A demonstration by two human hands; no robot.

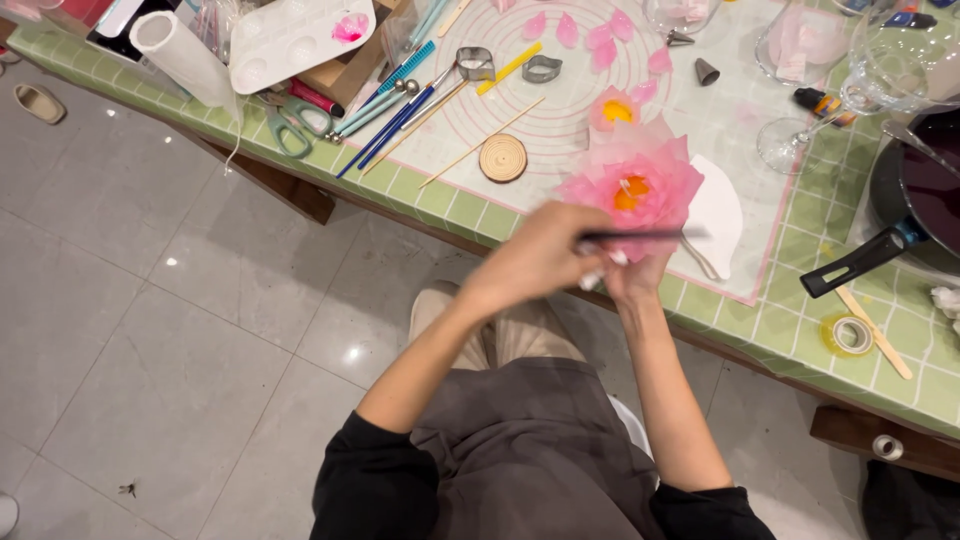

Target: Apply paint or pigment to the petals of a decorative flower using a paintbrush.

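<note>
Head view, the only one here: a big pink flower (632,185) with an orange-yellow centre is held up just off the near edge of the green tiled table (460,205), above the person's lap. The right hand (635,278) sits right under the bloom at about 6 o'clock from it, fingers closed around whatever stem or base is down there; that part is hidden, so the exact grip can't be told. The left hand (535,258) comes in from 9 o'clock, pinched shut on a thin dark tool (640,236) that is laid across just below the petals.

The petals look thin and ruffled, probably very light and easily crushed or torn, so the flower would best be gripped from underneath at the base, never by the petal edges.

On the table, a smaller pink flower (613,108) is seen at 12 o'clock from the big one, loose pink petals (600,38) beyond it, a round wooden disc (503,157) at 10 o'clock, and a white fan-shaped piece (722,210) at 3 o'clock. Scissors (292,125) and a bunch of blue-handled tools (395,115) are lying far out at 10 o'clock.
</note>
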